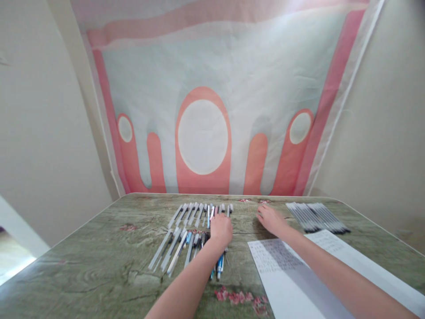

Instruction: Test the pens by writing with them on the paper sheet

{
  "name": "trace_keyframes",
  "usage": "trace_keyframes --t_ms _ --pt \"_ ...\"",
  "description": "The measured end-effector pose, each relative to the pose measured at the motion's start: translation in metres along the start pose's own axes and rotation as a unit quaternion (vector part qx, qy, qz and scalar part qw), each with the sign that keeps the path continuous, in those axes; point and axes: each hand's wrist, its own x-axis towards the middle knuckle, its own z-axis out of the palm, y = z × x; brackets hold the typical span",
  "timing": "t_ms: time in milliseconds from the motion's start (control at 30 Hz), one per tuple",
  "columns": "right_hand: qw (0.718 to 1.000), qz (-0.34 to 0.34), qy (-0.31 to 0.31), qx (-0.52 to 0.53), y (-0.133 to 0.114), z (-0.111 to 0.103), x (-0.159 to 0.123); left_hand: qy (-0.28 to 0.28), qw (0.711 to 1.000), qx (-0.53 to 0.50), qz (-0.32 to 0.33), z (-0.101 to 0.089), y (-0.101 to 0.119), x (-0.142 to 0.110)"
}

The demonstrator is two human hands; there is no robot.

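Observation:
My left hand (222,228) is over the right part of a back row of pens (191,214), with its fingers curled down and closed among them. Whatever its fingertips grip is hidden behind the hand. A second row of pens (177,250), some clear-barrelled, some dark or blue, lies nearer to me, partly covered by my left wrist and forearm. A blue pen (220,266) shows just right of that forearm. My right hand (271,220) rests on the table right of the pens, fingers loosely bent and apart, with nothing seen in it.
At the right lies a neat batch of thin clear sticks with dark ends, like pen refills (317,217). Sheets of white paper (282,274), one with handwriting, lie under my right forearm. The wood-patterned table (99,257) meets a pink and grey hanging cloth (202,57) behind.

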Motion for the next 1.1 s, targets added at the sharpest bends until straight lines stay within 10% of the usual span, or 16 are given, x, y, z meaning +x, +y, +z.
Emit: trace_keyframes --t_ms 400,1100 --pt "0.962 -0.193 0.013 0.194 -0.038 0.061 0.067 0.04 0.999 0.005 0.031 -0.001 0.003 -0.002" --pt "0.957 -0.173 0.058 0.225 0.009 0.026 -0.015 -0.045 0.997 -0.046 0.034 -0.007 0.04 -0.002"
